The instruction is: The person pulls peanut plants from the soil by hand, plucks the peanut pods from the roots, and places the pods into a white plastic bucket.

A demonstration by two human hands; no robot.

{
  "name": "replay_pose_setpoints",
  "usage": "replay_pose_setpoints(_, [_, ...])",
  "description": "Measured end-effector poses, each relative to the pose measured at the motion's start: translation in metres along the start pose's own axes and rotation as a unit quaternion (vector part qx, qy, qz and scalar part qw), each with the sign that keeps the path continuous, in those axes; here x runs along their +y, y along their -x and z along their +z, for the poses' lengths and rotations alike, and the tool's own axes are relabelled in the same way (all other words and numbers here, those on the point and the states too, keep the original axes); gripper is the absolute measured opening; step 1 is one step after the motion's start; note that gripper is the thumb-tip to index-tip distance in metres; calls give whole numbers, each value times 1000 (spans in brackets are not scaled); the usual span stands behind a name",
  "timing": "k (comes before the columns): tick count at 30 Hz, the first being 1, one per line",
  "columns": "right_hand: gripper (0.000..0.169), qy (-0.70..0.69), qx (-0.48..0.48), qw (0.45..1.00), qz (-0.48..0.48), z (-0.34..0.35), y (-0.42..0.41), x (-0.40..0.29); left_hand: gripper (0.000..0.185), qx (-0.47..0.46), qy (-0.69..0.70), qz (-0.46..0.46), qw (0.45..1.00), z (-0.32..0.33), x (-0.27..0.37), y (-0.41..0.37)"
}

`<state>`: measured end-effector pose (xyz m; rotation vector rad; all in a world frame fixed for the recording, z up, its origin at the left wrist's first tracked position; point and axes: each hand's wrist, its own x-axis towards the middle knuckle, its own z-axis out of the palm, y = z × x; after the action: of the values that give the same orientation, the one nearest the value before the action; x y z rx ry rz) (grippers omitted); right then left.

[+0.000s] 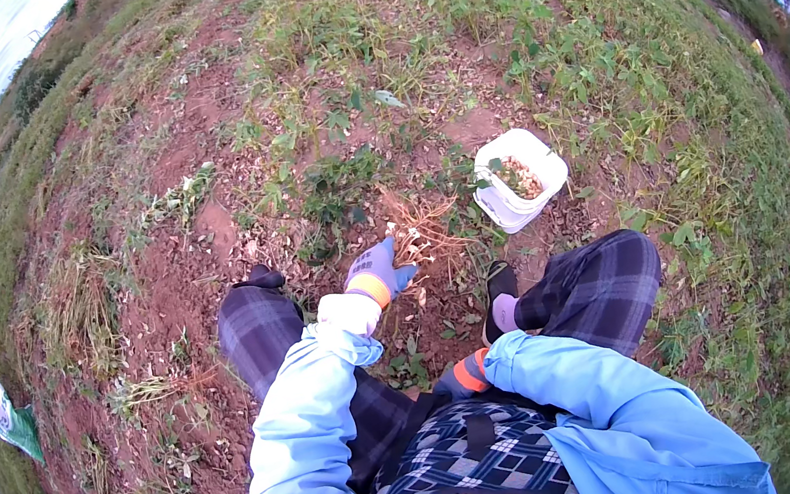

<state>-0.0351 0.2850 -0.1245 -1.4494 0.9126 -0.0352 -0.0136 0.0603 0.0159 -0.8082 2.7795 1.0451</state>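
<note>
My left hand (pixel 377 268), in a grey glove with blue fingertips and an orange cuff, is at a tangle of reddish-brown roots (pixel 437 224) with pale pods that look like peanuts. Its thumb and fingers lie around the near edge of the tangle; whether they grip it is unclear. Close to my waist, between my knees, is my right hand (pixel 455 381), gloved in grey with an orange cuff; its fingers are mostly hidden. Beyond my right foot a white plastic bucket (pixel 491 209) stands on the soil, with pale pods (pixel 520 178) and some green leaves inside.
Green leafy plants (pixel 347 174) grow in front of me and on the right. Pulled, drying plants (pixel 89 309) lie in heaps on the reddish soil at left. A green and white sack (pixel 9 419) is at the far left. My black shoe (pixel 499 285) is near the bucket.
</note>
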Motion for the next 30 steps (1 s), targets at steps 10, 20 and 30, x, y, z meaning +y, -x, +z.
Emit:
replay_pose_setpoints(10, [43,27,-54,997,-42,4,-15,15,50,-2,21,23,1000,8,-3,0])
replay_pose_setpoints(20, [43,68,-80,994,-6,-1,-18,-8,52,18,37,25,999,12,-15,6])
replay_pose_setpoints(30, [42,94,-83,992,32,-4,-13,-15,55,14,8,15,1000,4,-2,13])
